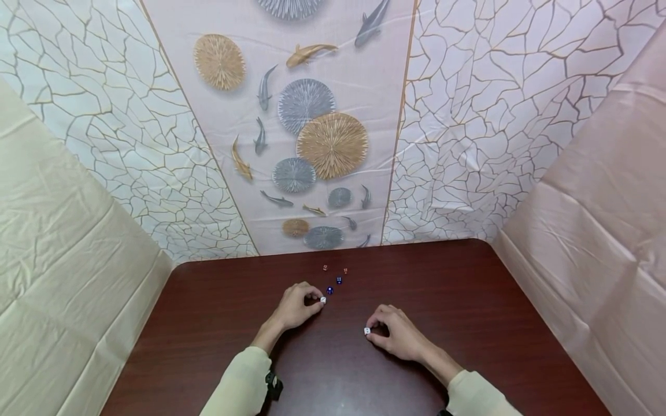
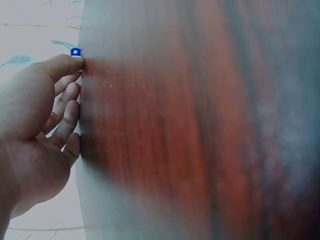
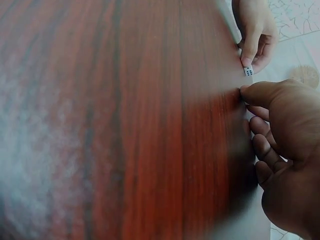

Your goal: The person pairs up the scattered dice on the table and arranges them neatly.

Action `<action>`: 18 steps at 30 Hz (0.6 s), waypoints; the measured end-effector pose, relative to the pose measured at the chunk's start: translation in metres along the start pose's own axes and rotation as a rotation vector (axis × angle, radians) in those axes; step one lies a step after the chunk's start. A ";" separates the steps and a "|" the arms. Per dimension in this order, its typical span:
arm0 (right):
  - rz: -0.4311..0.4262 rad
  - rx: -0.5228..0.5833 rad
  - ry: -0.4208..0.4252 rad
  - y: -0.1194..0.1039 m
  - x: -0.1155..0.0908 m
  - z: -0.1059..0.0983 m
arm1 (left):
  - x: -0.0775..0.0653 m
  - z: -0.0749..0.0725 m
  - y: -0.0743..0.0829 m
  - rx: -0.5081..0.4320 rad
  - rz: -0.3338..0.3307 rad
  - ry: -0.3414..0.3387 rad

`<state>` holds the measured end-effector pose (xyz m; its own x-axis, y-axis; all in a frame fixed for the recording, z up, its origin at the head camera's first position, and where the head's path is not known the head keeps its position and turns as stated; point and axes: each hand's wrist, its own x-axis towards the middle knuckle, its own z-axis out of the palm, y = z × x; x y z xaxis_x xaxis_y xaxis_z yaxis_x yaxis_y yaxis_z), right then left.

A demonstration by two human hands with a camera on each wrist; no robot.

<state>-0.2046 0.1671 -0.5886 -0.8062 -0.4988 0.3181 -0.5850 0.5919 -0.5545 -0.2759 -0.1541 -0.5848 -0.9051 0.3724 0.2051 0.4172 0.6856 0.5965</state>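
Note:
In the head view my left hand [image 1: 298,306] pinches a white die [image 1: 323,300] between thumb and fingertips, low over the dark table. That same die, with black pips, shows at the left fingertips in the right wrist view. A second white die [image 1: 366,331] is pinched by my right hand [image 1: 398,332], nearer to the body and to the right; the thumb hides it in the right wrist view. Just beyond the left hand's die sit a blue die [image 1: 330,290] and another blue die [image 1: 339,280]. In the left wrist view a blue die [image 2: 75,52] appears past the thumb tip.
Farther back lie a small reddish die [image 1: 325,267] and another reddish die [image 1: 346,270]. The glossy brown table [image 1: 333,370] ends at a patterned cloth backdrop [image 1: 333,144]. Plain cloth walls [image 1: 583,242] flank both sides.

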 end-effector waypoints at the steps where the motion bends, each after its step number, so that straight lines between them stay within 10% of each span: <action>1: 0.003 -0.001 -0.003 0.000 0.000 0.000 | 0.000 0.000 0.000 0.003 -0.001 0.000; 18: 0.046 -0.002 -0.035 0.000 -0.001 0.002 | -0.007 -0.001 -0.001 0.023 0.018 0.006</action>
<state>-0.2041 0.1663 -0.5904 -0.8285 -0.4930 0.2657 -0.5480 0.6159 -0.5660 -0.2699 -0.1583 -0.5857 -0.8981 0.3809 0.2199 0.4348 0.6933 0.5747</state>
